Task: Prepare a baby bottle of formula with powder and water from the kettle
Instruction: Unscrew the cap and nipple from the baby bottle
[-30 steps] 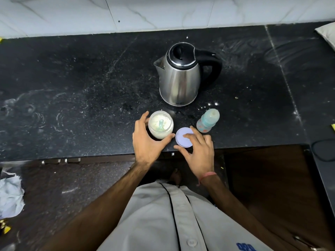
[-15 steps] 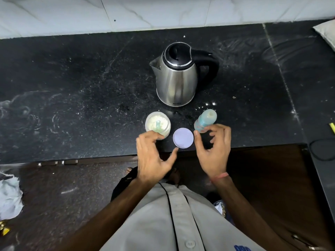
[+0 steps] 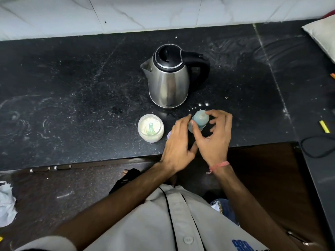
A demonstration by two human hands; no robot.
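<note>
Fingers of my right hand (image 3: 216, 136) curl round the cap end of the small pale-blue plastic baby bottle (image 3: 199, 120), thumb pinching its side. My left hand (image 3: 178, 140) has straight fingertips on the bottle's body, which is at the near edge of the black stone counter (image 3: 72, 87). I can't tell what's inside it. Left of it, the open clear jar (image 3: 150, 128) holds white powder and a green scoop (image 3: 150, 128). Behind, the lidded steel kettle (image 3: 169, 77).
</note>
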